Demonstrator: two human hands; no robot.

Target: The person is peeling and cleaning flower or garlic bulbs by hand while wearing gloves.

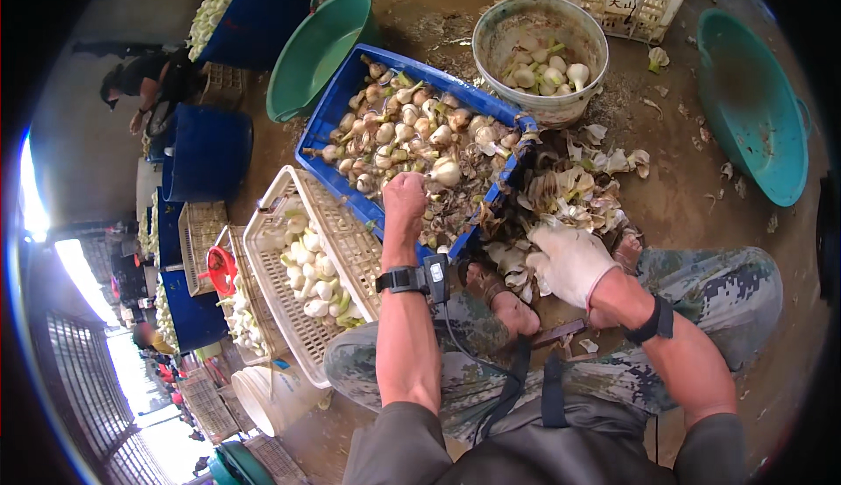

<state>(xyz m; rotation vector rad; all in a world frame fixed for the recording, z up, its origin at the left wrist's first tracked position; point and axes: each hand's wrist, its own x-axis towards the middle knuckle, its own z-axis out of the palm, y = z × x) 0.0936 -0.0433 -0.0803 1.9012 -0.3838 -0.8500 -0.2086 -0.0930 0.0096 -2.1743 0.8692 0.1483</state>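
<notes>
My bare left hand [405, 196] is closed over the near side of a blue crate [337, 180], its fingers curled; whatever it may hold is hidden beneath it. Unpeeled garlic bulbs [407, 117] with short stems fill that crate, and loose dirt and skins lie at its near end. A large pale garlic bulb [446, 171] rests just beyond my left hand. On my right hand [574, 266] is a whitish glove. Its fingers bend down beside a heap of papery garlic skins [574, 196], and their grip is out of sight.
A white bucket [484, 47] with cleaned garlic stands beyond the blue crate. To the left, a white basket [263, 222] holds peeled bulbs. Green tubs [307, 69] and blue barrels [206, 154] stand farther left. Another green basin [758, 126] lies right. A person [144, 86] bends at far left.
</notes>
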